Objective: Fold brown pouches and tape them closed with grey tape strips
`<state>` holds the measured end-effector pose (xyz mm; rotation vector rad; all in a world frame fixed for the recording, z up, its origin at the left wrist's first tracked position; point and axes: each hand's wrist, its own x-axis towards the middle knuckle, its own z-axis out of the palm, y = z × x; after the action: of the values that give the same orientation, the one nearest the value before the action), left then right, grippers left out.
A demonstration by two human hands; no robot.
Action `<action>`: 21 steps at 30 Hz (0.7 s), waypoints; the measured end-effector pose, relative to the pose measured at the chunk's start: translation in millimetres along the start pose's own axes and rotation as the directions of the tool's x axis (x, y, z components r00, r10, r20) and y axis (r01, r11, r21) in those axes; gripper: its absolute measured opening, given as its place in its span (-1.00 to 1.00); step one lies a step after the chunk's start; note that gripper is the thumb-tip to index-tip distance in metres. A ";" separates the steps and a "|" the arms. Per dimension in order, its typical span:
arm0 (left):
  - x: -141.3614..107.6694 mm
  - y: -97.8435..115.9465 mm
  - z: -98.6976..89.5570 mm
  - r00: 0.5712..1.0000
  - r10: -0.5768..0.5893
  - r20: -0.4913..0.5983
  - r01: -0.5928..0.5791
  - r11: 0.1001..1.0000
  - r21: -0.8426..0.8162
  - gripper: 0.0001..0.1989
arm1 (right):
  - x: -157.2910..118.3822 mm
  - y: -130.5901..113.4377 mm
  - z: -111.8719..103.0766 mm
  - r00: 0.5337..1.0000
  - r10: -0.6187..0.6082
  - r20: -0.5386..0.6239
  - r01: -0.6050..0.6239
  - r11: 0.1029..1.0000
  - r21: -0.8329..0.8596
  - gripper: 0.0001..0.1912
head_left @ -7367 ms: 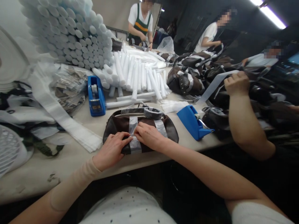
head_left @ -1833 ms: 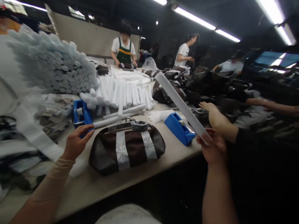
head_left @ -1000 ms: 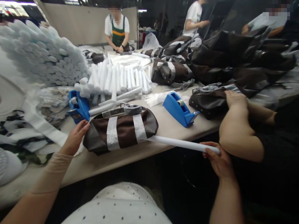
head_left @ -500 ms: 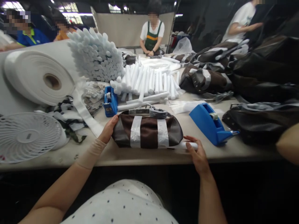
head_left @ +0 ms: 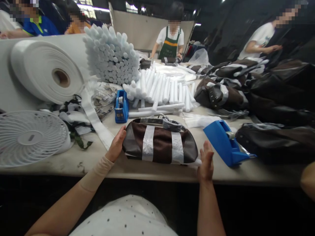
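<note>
Flanking the brown bag (head_left: 161, 144): left grip (head_left: 116, 144) against its left end; right grip (head_left: 206, 162) at the right, palm beside the white tube's tip (head_left: 197, 162);
Bag's spot: on the table (head_left: 152, 172), near the front edge, between the palms;
Long axis: running left to right, roughly along that edge; handle (head_left: 172, 125) up top;
Fingers: extended, both palms facing inward, spread wide;
Count: two pale bands (head_left: 148, 144), two blue tape dispensers (head_left: 121, 113), one fan (head_left: 29, 137);

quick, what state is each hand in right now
Left hand: open, against the left end of the brown bag.
Right hand: open, at the end of a white tube.
</note>
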<state>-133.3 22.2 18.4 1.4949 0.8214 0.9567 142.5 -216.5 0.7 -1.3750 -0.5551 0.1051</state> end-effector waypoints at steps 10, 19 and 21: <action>-2.8 2.0 -5.2 0.999 -0.033 0.029 0.030 0.995 0.095 -0.18 | 1.0 0.7 3.7 0.999 0.024 0.029 -0.024 1.000 0.012 -0.25; -3.7 19.7 -20.4 0.972 -0.230 0.055 0.236 0.951 -0.201 -0.41 | 7.5 -8.3 -12.0 0.984 0.151 -0.097 -0.142 0.985 0.100 -0.30; -0.2 20.1 -15.6 0.979 -0.204 0.027 0.206 0.960 -0.192 -0.45 | 6.0 -7.0 -4.2 0.981 0.188 -0.042 -0.185 0.980 0.074 -0.30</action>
<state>-147.7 26.0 39.0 1.2193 0.8359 0.8501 147.8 -219.5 8.9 -1.3555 -0.3768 0.2400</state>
